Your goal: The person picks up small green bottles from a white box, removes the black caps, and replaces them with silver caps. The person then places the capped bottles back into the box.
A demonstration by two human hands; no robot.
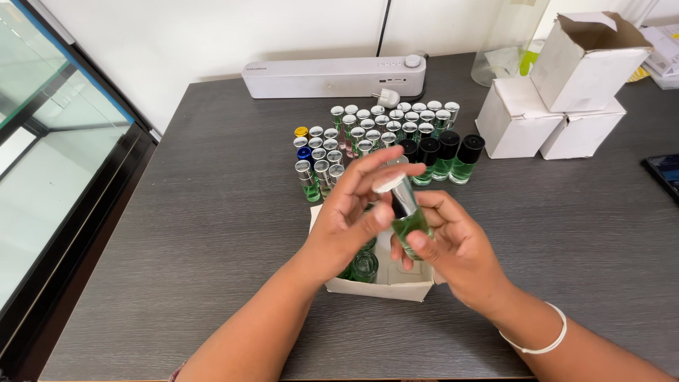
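Bottle (409,218): green liquid, silver cap, tilted, just above the open box (385,284)
Right hand (456,247): fingers closed round the bottle's glass
Left hand (350,212): fingertips pinching its cap
Behind the box: rows of small bottles (368,134)

three white cartons (559,106) stacked far right, dark screen (663,173) right edge

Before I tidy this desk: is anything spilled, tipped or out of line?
No spill shows. The top white carton sits tilted, flaps open, on two cartons. Bottle rows stand upright.
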